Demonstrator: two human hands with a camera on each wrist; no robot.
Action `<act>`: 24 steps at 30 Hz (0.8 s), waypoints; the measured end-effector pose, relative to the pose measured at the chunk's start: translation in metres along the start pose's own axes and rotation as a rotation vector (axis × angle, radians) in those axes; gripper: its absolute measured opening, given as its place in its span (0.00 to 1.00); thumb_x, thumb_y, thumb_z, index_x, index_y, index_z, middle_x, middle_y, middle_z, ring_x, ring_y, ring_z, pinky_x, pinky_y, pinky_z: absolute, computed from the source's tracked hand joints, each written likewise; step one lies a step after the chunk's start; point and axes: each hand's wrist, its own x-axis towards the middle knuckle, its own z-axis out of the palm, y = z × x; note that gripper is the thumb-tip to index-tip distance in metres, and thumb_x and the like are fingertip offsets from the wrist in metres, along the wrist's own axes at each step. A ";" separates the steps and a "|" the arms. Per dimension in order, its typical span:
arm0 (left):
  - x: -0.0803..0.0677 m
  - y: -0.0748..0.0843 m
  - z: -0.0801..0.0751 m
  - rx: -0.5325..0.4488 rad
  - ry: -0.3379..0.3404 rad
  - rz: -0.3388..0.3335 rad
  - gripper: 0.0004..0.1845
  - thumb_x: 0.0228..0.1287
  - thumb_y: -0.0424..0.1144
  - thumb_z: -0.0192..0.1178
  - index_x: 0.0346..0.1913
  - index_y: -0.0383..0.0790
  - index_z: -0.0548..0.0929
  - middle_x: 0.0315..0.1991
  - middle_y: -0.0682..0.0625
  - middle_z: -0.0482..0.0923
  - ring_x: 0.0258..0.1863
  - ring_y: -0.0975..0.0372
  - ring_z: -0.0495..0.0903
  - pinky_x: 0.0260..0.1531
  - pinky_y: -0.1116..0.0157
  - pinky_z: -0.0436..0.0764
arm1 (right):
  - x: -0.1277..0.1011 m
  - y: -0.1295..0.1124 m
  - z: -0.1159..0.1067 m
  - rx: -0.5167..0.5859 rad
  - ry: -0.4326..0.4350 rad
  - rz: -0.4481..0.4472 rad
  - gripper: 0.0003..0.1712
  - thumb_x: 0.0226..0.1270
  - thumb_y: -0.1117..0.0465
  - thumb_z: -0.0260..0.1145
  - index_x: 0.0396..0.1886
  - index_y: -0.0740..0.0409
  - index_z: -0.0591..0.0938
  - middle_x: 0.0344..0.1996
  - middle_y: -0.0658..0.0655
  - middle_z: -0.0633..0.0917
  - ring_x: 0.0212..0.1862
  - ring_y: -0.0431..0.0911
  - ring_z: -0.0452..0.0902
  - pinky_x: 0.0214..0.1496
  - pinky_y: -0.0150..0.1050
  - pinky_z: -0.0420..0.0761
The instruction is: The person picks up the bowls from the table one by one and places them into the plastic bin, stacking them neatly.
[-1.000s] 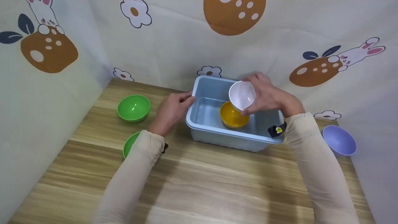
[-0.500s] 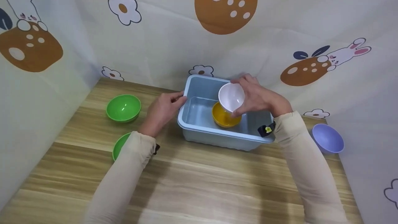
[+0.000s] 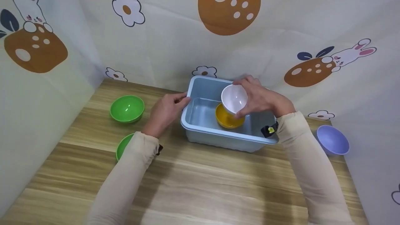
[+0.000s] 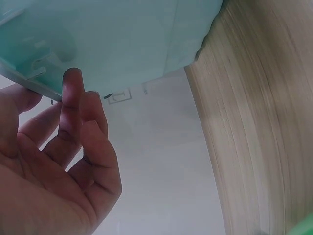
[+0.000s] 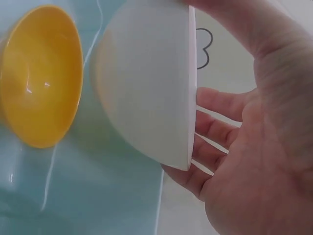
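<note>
A light-blue plastic bin (image 3: 225, 133) stands on the wooden table against the back curtain. Inside it a yellow bowl (image 3: 229, 122) sits upright on the floor. My right hand (image 3: 259, 98) grips a white bowl (image 3: 232, 98) by its rim, tilted, above the yellow one; in the right wrist view the white bowl (image 5: 146, 88) is apart from the yellow bowl (image 5: 41, 78). With thumb and fingers my left hand (image 3: 165, 111) pinches the bin's left rim. The left wrist view shows that rim between thumb and fingers of the left hand (image 4: 63, 152).
Left of the bin stands a green bowl (image 3: 127, 108); a second green bowl (image 3: 124, 145) is partly covered by my left sleeve. A purple bowl (image 3: 332, 140) is at the table's right edge. Patterned curtains (image 3: 162, 40) close off the back and sides.
The head view has shifted slightly, first one way and then a little back. My right hand still holds the white bowl above the yellow one, and my left hand stays at the bin's rim.
</note>
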 end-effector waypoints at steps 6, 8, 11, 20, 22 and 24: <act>0.001 -0.001 0.002 0.005 0.001 0.035 0.25 0.73 0.59 0.57 0.70 0.60 0.76 0.63 0.53 0.82 0.51 0.59 0.80 0.47 0.61 0.80 | 0.003 0.002 0.006 0.013 -0.046 0.033 0.62 0.38 0.42 0.86 0.74 0.44 0.64 0.68 0.54 0.64 0.68 0.53 0.58 0.66 0.56 0.76; 0.001 -0.001 0.003 0.008 -0.002 0.044 0.26 0.74 0.59 0.57 0.70 0.60 0.76 0.64 0.53 0.82 0.52 0.59 0.80 0.49 0.61 0.80 | 0.005 0.002 0.008 0.015 -0.057 0.047 0.63 0.38 0.42 0.86 0.75 0.44 0.64 0.67 0.54 0.64 0.68 0.53 0.59 0.66 0.56 0.76; 0.001 -0.001 0.003 0.001 -0.002 0.029 0.26 0.74 0.59 0.57 0.71 0.60 0.76 0.64 0.53 0.81 0.50 0.59 0.80 0.46 0.62 0.80 | 0.006 0.003 0.011 0.012 -0.065 0.045 0.64 0.38 0.42 0.87 0.75 0.45 0.63 0.68 0.55 0.63 0.68 0.54 0.59 0.67 0.57 0.75; 0.001 0.002 0.002 0.005 0.003 0.002 0.25 0.74 0.58 0.56 0.71 0.61 0.75 0.65 0.53 0.81 0.51 0.59 0.80 0.45 0.63 0.80 | 0.008 0.007 0.021 0.023 -0.071 0.016 0.62 0.40 0.44 0.87 0.75 0.46 0.64 0.67 0.55 0.64 0.69 0.53 0.59 0.69 0.58 0.72; 0.001 0.002 0.002 0.004 -0.001 -0.007 0.25 0.74 0.58 0.56 0.71 0.61 0.75 0.66 0.54 0.80 0.52 0.59 0.80 0.45 0.63 0.80 | 0.008 0.008 0.023 0.021 -0.076 0.013 0.61 0.40 0.45 0.86 0.75 0.46 0.64 0.66 0.55 0.65 0.69 0.53 0.58 0.69 0.58 0.73; 0.001 0.002 0.002 -0.003 -0.007 -0.022 0.25 0.74 0.58 0.57 0.71 0.62 0.75 0.67 0.54 0.79 0.52 0.59 0.79 0.45 0.63 0.81 | 0.009 0.009 0.025 0.020 -0.081 0.008 0.61 0.41 0.45 0.86 0.75 0.46 0.64 0.67 0.55 0.65 0.69 0.53 0.58 0.69 0.58 0.73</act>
